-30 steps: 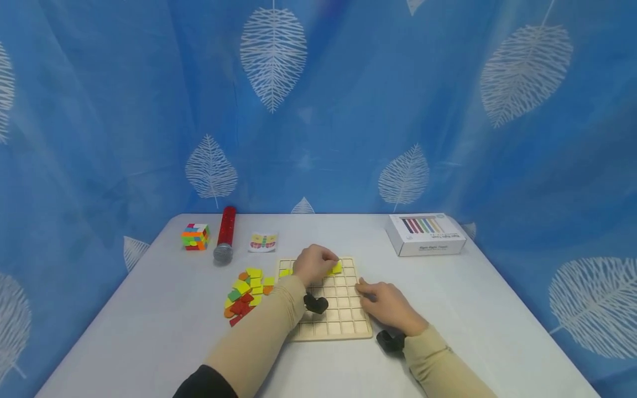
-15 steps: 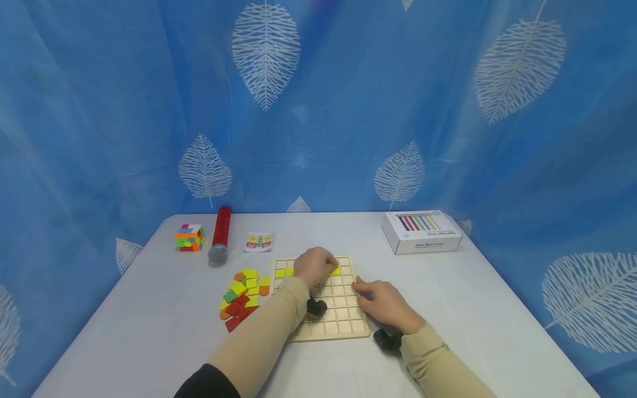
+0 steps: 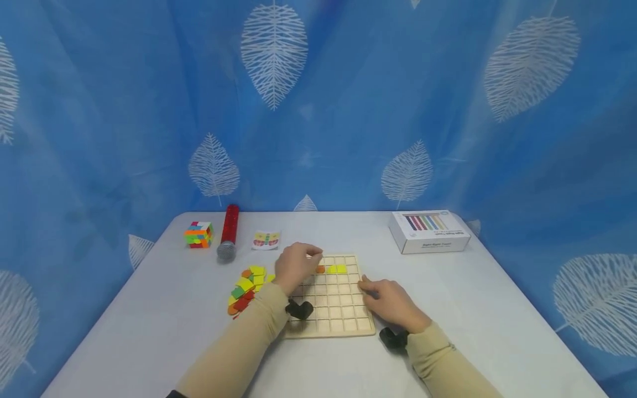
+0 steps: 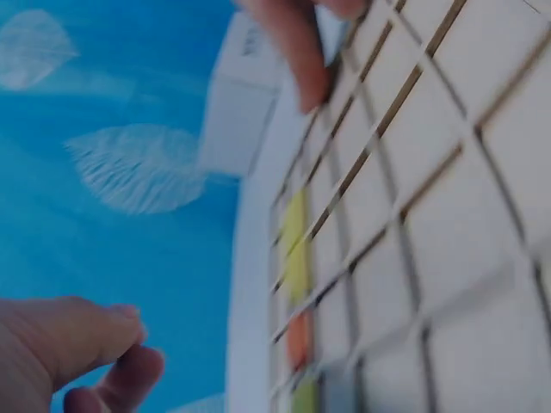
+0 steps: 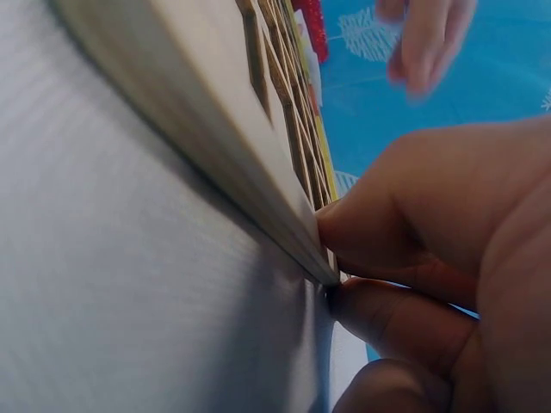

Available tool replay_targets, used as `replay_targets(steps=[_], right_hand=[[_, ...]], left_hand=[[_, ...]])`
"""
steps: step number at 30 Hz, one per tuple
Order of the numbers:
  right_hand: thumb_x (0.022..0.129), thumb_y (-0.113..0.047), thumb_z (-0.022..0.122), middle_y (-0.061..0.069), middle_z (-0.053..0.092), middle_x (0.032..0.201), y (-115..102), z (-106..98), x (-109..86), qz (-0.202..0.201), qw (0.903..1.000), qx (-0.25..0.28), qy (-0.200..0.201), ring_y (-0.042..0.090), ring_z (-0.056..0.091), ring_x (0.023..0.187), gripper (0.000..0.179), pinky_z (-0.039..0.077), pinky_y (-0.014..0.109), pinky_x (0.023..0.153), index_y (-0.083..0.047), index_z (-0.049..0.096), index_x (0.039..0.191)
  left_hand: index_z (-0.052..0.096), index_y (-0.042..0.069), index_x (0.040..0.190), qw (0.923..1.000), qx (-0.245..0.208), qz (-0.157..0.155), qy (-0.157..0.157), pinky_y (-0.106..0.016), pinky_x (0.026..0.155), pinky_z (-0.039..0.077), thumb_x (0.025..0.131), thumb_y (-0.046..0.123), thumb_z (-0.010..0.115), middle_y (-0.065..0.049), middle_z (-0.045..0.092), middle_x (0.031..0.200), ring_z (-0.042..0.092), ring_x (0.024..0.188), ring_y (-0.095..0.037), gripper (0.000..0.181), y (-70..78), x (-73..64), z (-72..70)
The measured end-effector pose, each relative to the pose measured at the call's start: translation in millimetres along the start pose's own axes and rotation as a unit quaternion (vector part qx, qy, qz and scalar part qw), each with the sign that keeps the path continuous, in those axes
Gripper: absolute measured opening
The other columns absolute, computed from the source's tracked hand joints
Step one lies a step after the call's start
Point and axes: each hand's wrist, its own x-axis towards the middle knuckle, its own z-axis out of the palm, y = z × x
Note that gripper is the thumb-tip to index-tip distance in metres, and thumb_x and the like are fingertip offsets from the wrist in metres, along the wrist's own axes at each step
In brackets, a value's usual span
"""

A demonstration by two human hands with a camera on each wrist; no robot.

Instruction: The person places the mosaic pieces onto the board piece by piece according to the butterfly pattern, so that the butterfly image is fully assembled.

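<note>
A wooden grid board [image 3: 343, 303] lies on the white table, with coloured tiles in its back row. Two yellow tiles [image 3: 337, 269] and an orange tile [image 3: 320, 270] show there, part of the row being covered by my left hand [image 3: 294, 268]. That hand hovers over the board's back left, raised off it, thumb and fingers loosely bent; the left wrist view shows nothing between them. On the board's right side, my right hand [image 3: 393, 303] pinches the edge between thumb and fingers, as the right wrist view [image 5: 430, 215] confirms.
Left of the board lies a pile of yellow, green, red and orange tiles [image 3: 244, 293], partly behind the left sleeve. Further back are a puzzle cube [image 3: 199, 235], a red microphone [image 3: 229, 229] and a pattern card [image 3: 266, 240]. A white box [image 3: 429, 233] stands back right.
My left hand has moved left from the back row, uncovering an orange tile beside the yellow ones. The right hand keeps its hold on the board's edge. The head view shifts slightly.
</note>
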Motion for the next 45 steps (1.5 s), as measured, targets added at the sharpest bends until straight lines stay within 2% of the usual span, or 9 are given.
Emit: replay_targets(steps=[6,8,11,16,22,29,34,41,45], right_hand=[[0.093,-0.015,0.065,0.011,0.060,0.145,-1.0,-4.0,3.8,-0.006,0.9999,-0.008,0.006,0.036,0.056,0.135,0.041,0.044,0.052,0.111,-0.007,0.068,0.133],[0.093,-0.015,0.065,0.012,0.060,0.144,-1.3,-6.6,4.2,-0.010,0.9999,-0.011,0.005,0.038,0.056,0.134,0.041,0.044,0.053,0.110,-0.006,0.068,0.133],[0.095,-0.016,0.065,0.013,0.058,0.145,0.1,-11.9,4.2,-0.011,0.9997,-0.021,-0.002,0.039,0.055,0.135,0.041,0.045,0.054,0.110,-0.005,0.067,0.134],[0.095,-0.015,0.064,0.014,0.057,0.147,2.7,-23.9,5.6,-0.005,0.9996,-0.028,-0.004,0.042,0.052,0.137,0.041,0.043,0.056,0.110,-0.005,0.066,0.136],[0.095,-0.015,0.063,0.015,0.055,0.149,1.9,-24.8,5.3,0.001,0.9997,-0.021,-0.014,0.043,0.049,0.138,0.043,0.040,0.057,0.112,-0.005,0.065,0.137],[0.094,-0.015,0.064,0.014,0.056,0.148,-1.0,-11.3,3.0,0.007,0.9999,-0.008,-0.010,0.042,0.050,0.138,0.043,0.040,0.056,0.113,-0.005,0.066,0.136],[0.096,-0.017,0.064,0.014,0.056,0.148,-3.7,-2.2,2.3,0.005,0.9999,-0.003,-0.014,0.041,0.051,0.138,0.041,0.041,0.055,0.112,-0.005,0.066,0.136],[0.097,-0.019,0.065,0.012,0.057,0.147,-3.0,1.3,2.1,0.004,0.9999,-0.014,-0.008,0.040,0.052,0.137,0.042,0.042,0.056,0.111,-0.006,0.066,0.136],[0.096,-0.019,0.064,0.013,0.057,0.147,-3.3,0.4,2.7,0.000,0.9998,-0.019,-0.007,0.040,0.052,0.137,0.043,0.042,0.056,0.111,-0.006,0.065,0.137]], left_hand=[[0.076,0.018,0.125,0.9936,-0.006,-0.066,0.092,-0.027,0.049,0.039,0.098,0.030,0.069,-0.012,0.073,0.124,0.066,0.086,-0.037,0.030,-51.8,-17.3,-65.5],[0.074,0.015,0.128,0.9909,-0.002,-0.091,0.099,-0.026,0.053,0.042,0.099,0.029,0.068,-0.015,0.071,0.127,0.064,0.088,-0.034,0.032,-70.4,-26.1,-81.8],[0.073,0.012,0.129,0.9890,-0.017,-0.125,0.077,-0.028,0.063,0.047,0.100,0.030,0.067,-0.015,0.071,0.123,0.062,0.089,-0.031,0.034,-91.7,-40.7,-96.3],[0.073,0.011,0.127,0.9868,-0.058,-0.150,0.021,-0.041,0.087,0.055,0.100,0.032,0.067,-0.012,0.070,0.126,0.060,0.108,-0.028,0.035,-109.1,-56.2,-93.7],[0.070,0.008,0.130,0.9884,-0.014,-0.151,-0.007,-0.053,0.102,0.051,0.098,0.028,0.068,-0.012,0.069,0.129,0.059,0.120,-0.031,0.038,-119.2,-64.1,-83.3],[0.067,0.010,0.134,0.9884,0.040,-0.146,-0.008,-0.046,0.088,0.056,0.094,0.032,0.072,-0.010,0.069,0.114,0.061,0.100,-0.026,0.045,-131.0,-73.3,-87.7],[0.069,0.010,0.128,0.9854,0.068,-0.154,-0.021,-0.048,0.089,0.056,0.093,0.035,0.075,-0.008,0.070,0.113,0.062,0.098,-0.025,0.044,-138.7,-80.9,-94.0],[0.070,0.010,0.124,0.9848,0.061,-0.156,-0.048,-0.047,0.088,0.056,0.091,0.032,0.079,-0.006,0.069,0.110,0.061,0.098,-0.023,0.040,-140.2,-82.7,-97.8],[0.069,0.009,0.124,0.9830,0.060,-0.169,-0.041,-0.044,0.084,0.056,0.092,0.030,0.078,-0.006,0.068,0.106,0.060,0.093,-0.023,0.039,-141.4,-80.5,-100.2]])
